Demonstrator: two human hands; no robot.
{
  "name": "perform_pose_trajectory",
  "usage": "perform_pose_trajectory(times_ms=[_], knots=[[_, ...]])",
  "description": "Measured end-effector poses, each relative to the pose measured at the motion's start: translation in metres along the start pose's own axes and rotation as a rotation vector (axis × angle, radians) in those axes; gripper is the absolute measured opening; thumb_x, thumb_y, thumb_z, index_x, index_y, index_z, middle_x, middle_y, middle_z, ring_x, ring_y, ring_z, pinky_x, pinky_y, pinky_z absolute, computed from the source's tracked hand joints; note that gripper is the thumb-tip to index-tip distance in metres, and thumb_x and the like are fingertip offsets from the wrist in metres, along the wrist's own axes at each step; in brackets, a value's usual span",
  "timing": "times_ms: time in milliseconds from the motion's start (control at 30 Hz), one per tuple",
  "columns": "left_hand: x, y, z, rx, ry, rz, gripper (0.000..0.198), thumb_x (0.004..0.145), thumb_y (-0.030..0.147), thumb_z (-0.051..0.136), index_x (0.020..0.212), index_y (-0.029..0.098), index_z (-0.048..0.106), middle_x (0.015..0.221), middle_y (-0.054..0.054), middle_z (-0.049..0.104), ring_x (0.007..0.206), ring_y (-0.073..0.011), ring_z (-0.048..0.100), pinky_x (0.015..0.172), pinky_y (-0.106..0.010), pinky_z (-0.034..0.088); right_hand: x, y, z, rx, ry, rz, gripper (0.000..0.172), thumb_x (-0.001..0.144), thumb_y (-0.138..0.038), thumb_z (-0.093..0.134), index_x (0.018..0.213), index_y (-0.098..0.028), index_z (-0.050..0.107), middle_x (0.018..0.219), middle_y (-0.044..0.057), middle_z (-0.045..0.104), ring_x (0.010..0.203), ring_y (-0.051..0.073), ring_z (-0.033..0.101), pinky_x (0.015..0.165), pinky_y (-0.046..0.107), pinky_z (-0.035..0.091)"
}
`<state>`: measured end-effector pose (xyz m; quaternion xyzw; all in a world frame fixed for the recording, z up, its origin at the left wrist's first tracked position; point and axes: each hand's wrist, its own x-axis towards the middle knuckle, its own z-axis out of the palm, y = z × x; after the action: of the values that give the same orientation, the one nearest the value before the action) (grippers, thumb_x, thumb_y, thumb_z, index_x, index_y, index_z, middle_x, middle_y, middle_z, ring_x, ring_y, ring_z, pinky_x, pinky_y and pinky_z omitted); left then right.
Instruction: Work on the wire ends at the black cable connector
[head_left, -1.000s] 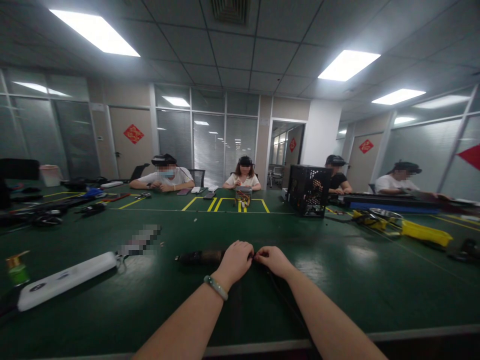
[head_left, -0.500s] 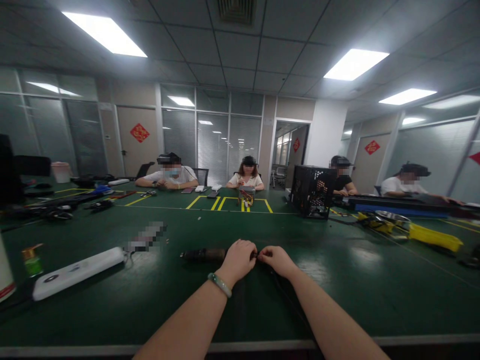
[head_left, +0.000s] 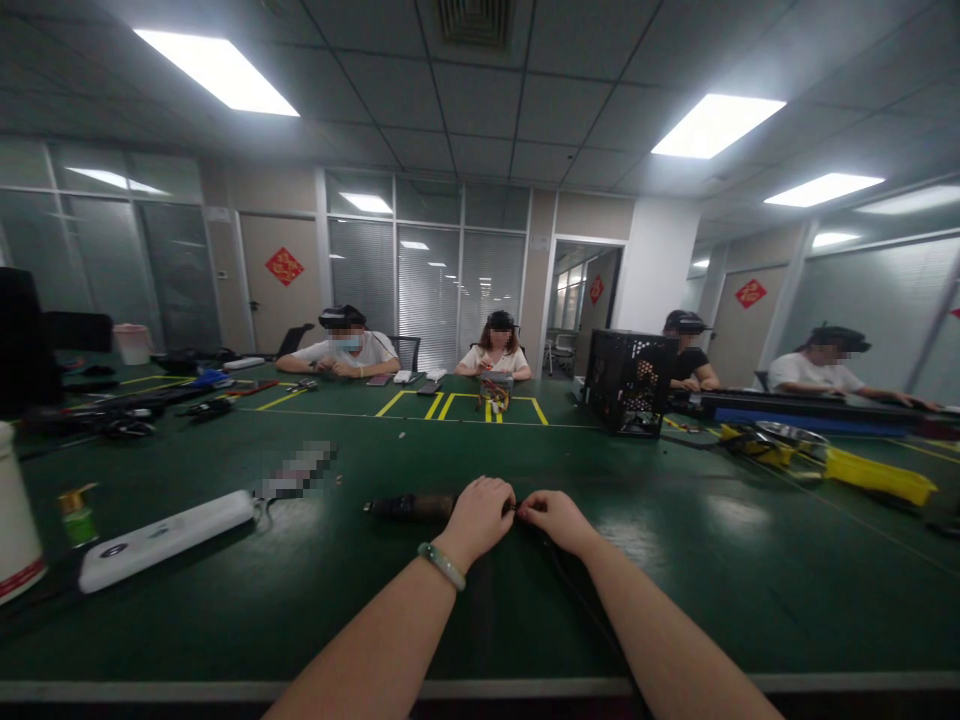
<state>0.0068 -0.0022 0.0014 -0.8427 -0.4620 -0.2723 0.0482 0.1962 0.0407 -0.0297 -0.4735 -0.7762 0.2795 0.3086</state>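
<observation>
Dark green table (head_left: 712,620); black computer case (head_left: 630,383) as landmark. Dark cylindrical tool (head_left: 412,507) on the table, nearer than the case and left of it. Left hand (head_left: 480,515) (pale green bangle (head_left: 442,567) at the wrist) holding the tool's case-side end. Right hand (head_left: 559,522) just beside, fingertips in a narrow pinch; what they grip, too small to tell. Black cord (head_left: 575,580) below, nearer than the case.

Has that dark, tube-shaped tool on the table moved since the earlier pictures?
No, not noticeably: against the yellow lines on the green table, the dark tool keeps practically the same place; the whole view has shifted slightly.
</observation>
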Motion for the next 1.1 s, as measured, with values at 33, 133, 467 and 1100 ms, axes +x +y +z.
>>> perform_pose_trajectory(times_ms=[33,133,467,1100], knots=[[0.0003,0.0000,0.0001,0.009,-0.008,0.003,0.007,0.082,0.022,0.052,0.086,0.021,0.057,0.090,-0.001,0.060,0.090,-0.0168,0.053,0.096,-0.036,0.034,0.0000,0.0004,0.0001,0.002,-0.002,0.004,0.023,0.077,-0.036,0.060,0.082,-0.017,0.070,0.075,0.002,0.069,0.067,0.015,0.059,0.061,0.023,0.042],[0.0013,0.0009,0.0010,0.024,-0.018,0.016,0.007,0.082,0.019,0.050,0.085,0.020,0.057,0.090,-0.002,0.060,0.090,-0.0170,0.053,0.097,-0.036,0.033,0.0003,0.0005,0.0003,-0.009,-0.004,-0.006,0.024,0.077,-0.037,0.059,0.082,-0.017,0.070,0.074,0.002,0.068,0.067,0.015,0.058,0.062,0.023,0.042],[0.0010,-0.0021,0.0054,-0.003,0.012,-0.005,0.008,0.081,0.023,0.052,0.085,0.020,0.059,0.089,-0.003,0.061,0.089,-0.0184,0.053,0.090,-0.035,0.038,-0.0002,-0.0003,-0.0003,-0.012,0.001,-0.022,0.025,0.077,-0.037,0.059,0.082,-0.016,0.070,0.075,0.003,0.068,0.068,0.016,0.058,0.063,0.024,0.042],[0.0019,-0.0028,0.0035,-0.018,-0.049,-0.004,0.010,0.084,0.022,0.051,0.088,0.021,0.059,0.093,-0.002,0.060,0.092,-0.0176,0.054,0.086,-0.032,0.039,-0.0010,-0.0021,-0.0007,-0.022,-0.001,-0.018,0.023,0.078,-0.036,0.059,0.081,-0.017,0.070,0.075,0.002,0.068,0.068,0.015,0.058,0.063,0.023,0.041]])
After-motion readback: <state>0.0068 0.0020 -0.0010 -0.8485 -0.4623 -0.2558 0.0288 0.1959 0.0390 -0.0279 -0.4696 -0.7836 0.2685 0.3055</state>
